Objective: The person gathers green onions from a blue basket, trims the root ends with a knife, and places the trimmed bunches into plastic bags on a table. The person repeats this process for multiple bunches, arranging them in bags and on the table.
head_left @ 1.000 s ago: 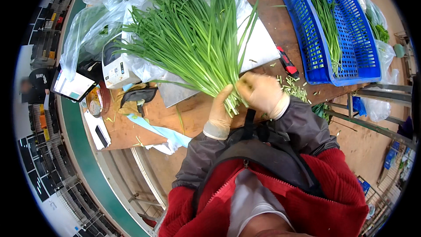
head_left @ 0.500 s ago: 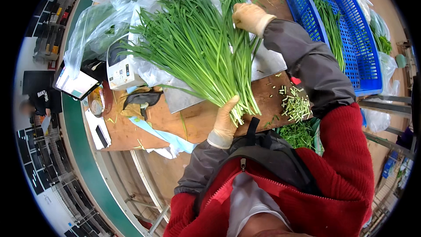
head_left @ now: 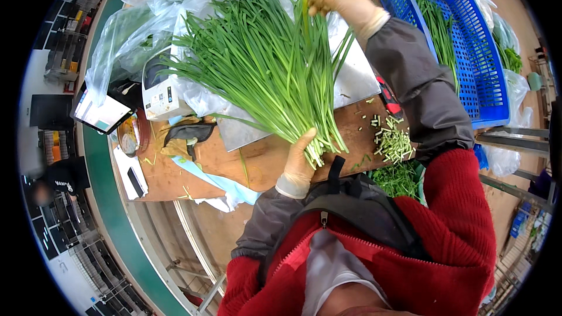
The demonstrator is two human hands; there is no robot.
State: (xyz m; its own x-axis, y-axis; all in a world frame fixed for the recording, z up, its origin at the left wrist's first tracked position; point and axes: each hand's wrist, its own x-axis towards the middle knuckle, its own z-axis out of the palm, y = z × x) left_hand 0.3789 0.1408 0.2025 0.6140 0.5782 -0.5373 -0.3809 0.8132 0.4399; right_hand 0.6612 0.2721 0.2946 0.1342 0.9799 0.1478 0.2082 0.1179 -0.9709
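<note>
A large bunch of garlic chives (head_left: 257, 64) fans out across the metal plate and plastic bags, its leaf tips pointing away from me. My left hand (head_left: 297, 162), in a pale glove, is closed round the cut stem ends close to the table's near edge. Over the bunch's upper right side, my right hand (head_left: 345, 3), gloved too, pinches a yellowed chive leaf (head_left: 305, 11). That leaf hangs down among the green ones. Beside my right forearm lies a red and black knife-like tool (head_left: 389, 98), partly covered by the sleeve.
Trimmed stem bits (head_left: 393, 140) are heaped at the table's right edge, above greens in a bag (head_left: 398, 181). A blue crate (head_left: 480, 82) with chives stands at right. Left are a white label printer (head_left: 164, 96), a tablet screen (head_left: 99, 111) and clear bags (head_left: 126, 35). A person (head_left: 61, 178) is beyond.
My right hand has lifted away from the bunch's right side, now with a yellowed leaf in its fingers. More of the red tool shows. My left hand keeps its grip.
</note>
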